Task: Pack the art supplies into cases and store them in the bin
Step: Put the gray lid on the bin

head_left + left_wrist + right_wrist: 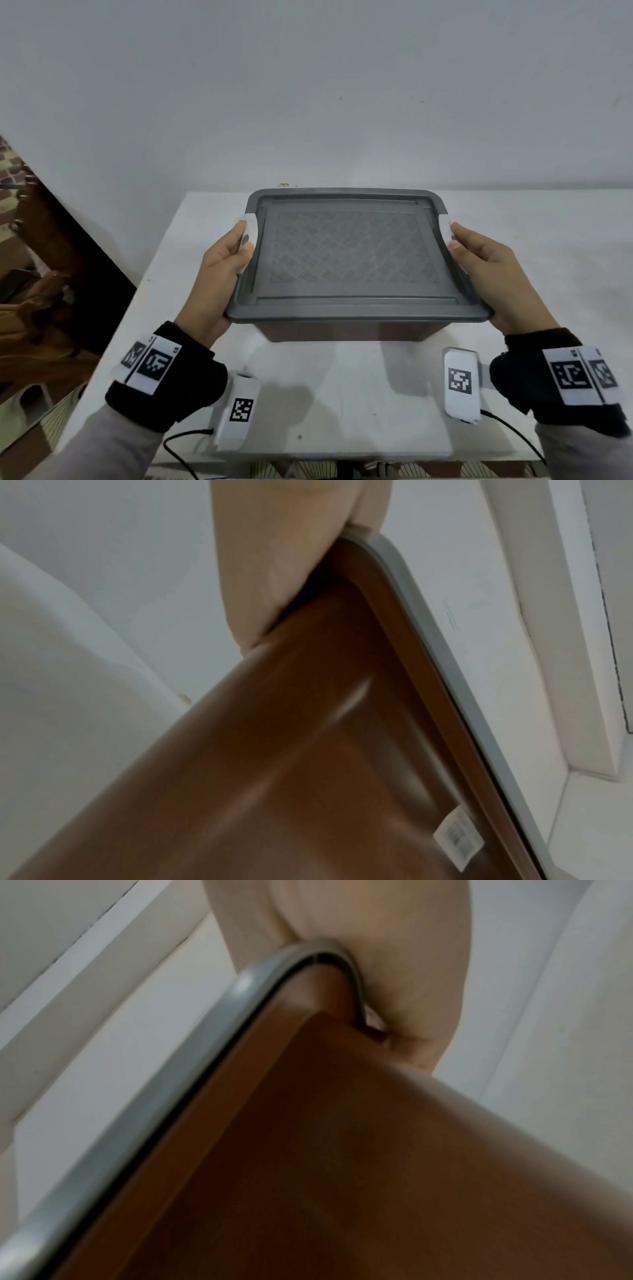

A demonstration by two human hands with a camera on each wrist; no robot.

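A brown bin (346, 331) with a grey lid (352, 253) sits in the middle of the white table (342, 394), closed. My left hand (222, 263) grips its left side, thumb on the white latch (251, 226). My right hand (486, 260) grips the right side, thumb at the other white latch (444, 226). In the left wrist view the fingers (274, 574) curl under the lid rim (445, 653) against the brown wall (308, 750). The right wrist view shows the fingers (394, 974) under the rim (171, 1074). No art supplies or cases are visible.
A plain wall (308, 85) stands behind the table. Dark wooden furniture (41, 274) is to the left, beyond the table's left edge. Cables (181, 445) trail from my wrist devices over the table's near edge.
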